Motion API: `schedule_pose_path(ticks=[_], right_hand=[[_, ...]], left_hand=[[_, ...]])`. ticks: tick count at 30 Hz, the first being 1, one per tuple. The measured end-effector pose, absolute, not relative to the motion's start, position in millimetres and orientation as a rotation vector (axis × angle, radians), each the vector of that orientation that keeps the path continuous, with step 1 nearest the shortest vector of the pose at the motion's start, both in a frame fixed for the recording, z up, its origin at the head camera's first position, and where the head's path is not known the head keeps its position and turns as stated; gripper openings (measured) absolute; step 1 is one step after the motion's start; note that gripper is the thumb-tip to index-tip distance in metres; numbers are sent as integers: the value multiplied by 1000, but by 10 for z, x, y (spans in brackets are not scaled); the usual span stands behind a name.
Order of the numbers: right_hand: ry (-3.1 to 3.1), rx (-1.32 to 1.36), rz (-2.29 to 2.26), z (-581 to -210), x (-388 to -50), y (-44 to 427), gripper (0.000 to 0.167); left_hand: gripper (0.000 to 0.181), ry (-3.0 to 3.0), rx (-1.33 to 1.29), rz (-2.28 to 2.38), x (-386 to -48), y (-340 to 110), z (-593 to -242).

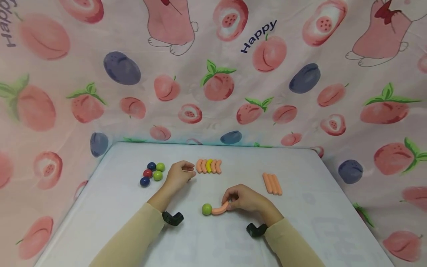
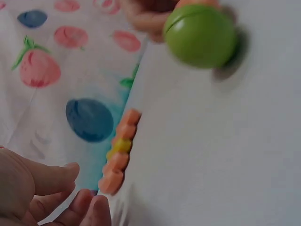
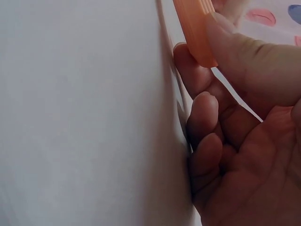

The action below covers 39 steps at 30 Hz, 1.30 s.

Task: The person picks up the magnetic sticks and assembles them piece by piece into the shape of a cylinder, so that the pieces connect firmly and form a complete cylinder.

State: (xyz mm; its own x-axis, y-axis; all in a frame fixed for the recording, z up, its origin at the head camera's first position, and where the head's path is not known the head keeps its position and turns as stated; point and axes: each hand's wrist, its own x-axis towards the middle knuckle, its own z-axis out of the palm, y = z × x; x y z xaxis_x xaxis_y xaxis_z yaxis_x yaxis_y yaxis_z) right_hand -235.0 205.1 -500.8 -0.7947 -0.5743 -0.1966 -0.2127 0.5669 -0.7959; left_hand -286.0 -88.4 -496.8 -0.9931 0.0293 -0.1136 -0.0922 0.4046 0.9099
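My right hand (image 1: 247, 199) pinches one end of a curved orange toy piece, sausage-like in shape (image 1: 218, 211), between thumb and fingers; its ridged end (image 3: 195, 33) shows in the right wrist view. At the piece's other end sits a green ball (image 1: 207, 209), apparently touching it, low over the white table. Farther back, my left hand (image 1: 179, 175) holds nothing, its fingers loosely bent with a gap to the thumb. Just right of those fingertips lies a row of curved orange pieces (image 1: 218, 166) with a yellow curved piece (image 1: 209, 165) in the middle.
To the left of my left hand is a cluster of blue, green and red balls (image 1: 148, 173). Three straight orange sticks (image 1: 272, 183) lie side by side on the right. A fruit-patterned cloth (image 1: 213, 122) hangs behind the white table (image 1: 300, 237).
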Motion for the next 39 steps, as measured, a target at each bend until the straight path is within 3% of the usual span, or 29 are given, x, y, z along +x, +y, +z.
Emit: schedule_pose_path(ticks=[9,19,39], right_hand=[[2351,-630,-1155,-5007,-2323,2050,16],[2340,-639,-1174,-5041,-2296,2030,16],[2361,-610,-1156,-5022,-2327,2049,17]], left_hand=[[33,2537,-137,1647,-3212,-764,-5012],[41,2635,-134,1526,-3310,-670,-5019],[57,2424,-117,1690,-3113,-842,-4972]])
